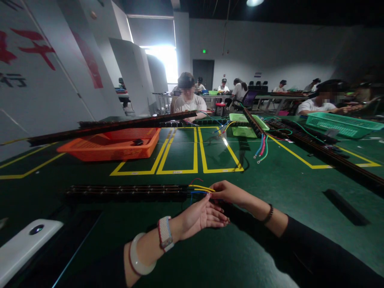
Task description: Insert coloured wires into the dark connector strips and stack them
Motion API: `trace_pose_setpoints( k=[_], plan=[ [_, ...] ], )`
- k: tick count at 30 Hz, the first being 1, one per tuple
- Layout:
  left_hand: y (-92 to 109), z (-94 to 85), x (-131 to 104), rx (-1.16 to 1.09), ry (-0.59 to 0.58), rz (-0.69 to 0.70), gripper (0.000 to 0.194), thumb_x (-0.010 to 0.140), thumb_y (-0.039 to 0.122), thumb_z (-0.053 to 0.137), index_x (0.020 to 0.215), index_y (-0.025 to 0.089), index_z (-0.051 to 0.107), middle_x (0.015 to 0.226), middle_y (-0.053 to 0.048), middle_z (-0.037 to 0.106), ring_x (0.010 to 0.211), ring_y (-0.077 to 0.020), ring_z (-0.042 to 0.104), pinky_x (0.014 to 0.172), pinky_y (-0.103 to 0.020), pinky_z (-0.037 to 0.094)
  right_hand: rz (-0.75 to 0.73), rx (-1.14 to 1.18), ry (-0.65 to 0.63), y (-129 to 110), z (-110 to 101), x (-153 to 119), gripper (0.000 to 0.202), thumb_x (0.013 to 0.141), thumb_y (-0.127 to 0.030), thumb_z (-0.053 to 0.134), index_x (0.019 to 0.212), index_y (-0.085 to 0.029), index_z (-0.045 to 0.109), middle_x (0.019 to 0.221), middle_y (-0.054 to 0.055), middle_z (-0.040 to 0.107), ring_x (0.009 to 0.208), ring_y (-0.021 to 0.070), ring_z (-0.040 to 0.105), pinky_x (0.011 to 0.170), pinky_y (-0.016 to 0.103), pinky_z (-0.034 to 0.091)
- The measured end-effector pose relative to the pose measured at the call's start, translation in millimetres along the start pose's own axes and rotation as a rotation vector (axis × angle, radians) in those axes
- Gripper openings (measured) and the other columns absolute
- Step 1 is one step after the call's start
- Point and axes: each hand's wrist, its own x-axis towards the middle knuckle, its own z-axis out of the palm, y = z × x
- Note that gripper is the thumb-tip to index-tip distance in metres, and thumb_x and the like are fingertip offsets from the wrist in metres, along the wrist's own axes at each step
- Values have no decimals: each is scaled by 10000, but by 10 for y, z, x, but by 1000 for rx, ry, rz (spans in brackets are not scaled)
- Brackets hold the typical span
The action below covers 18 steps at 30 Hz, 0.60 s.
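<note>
Grip: right hand point(225, 191) pinched narrow on the yellow wires point(203, 188) at the end of the long dark rail point(126, 191); left hand point(200, 216) held open, palm up, fingers spread just beneath those wires, gripping nothing. Remaining items, largest to smallest. Green surface point(270, 180) marked with yellow tape rectangles point(180, 154). Second dark rail point(111, 126), laid across an orange basket point(114, 147) at far left, well apart from the hands. Further rails point(327, 154) at right, trailing red, blue and green wires point(261, 149). Green baskets point(342, 125) beyond, beside seated people. White device point(25, 246) at near left edge. Flat dark strip point(345, 206) at right. Left wrist carried a white bangle point(138, 260) and a woven band point(165, 233); right wrist a beaded bracelet point(269, 214). Blue and red wire ends point(196, 192) showed beside the yellow ones
</note>
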Motion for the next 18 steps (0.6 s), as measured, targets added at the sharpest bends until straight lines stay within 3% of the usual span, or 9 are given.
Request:
trace_pose_setpoints(
  k=[4,8,13,18],
  plan=[
    [-4,-8,15,-127,4,56,494,924,477,359,1092,48,537,1035,-198,657,985,-228,639,1016,-405,360,-79,-252,65,-1,33,-17,260,822,-365,574,771,-116,632,619,-16,562,516,73,411,472,199,270],
    [-50,-29,48,-240,50,133,423,925,437,398,1045,65,559,997,-172,662,1007,-220,624,1016,-388,362,-154,-699,221,-120,110,-86,279,875,-267,514,651,-136,615,571,-15,555,508,72,399,485,217,235],
    [-71,-13,73,-348,184,242,278,919,380,449,911,136,582,904,-96,669,933,-185,629,951,-367,417,-246,-1222,246,-206,287,-164,160,861,-127,522,920,-157,667,813,65,674,683,148,590,589,249,360],
    [-45,32,56,-399,247,252,176,908,276,494,840,139,581,900,-68,661,881,-143,624,882,-289,450,-359,-1514,306,-119,553,-216,205,838,-56,515,1002,-71,636,881,144,664,731,206,601,611,318,427]
  ],
)
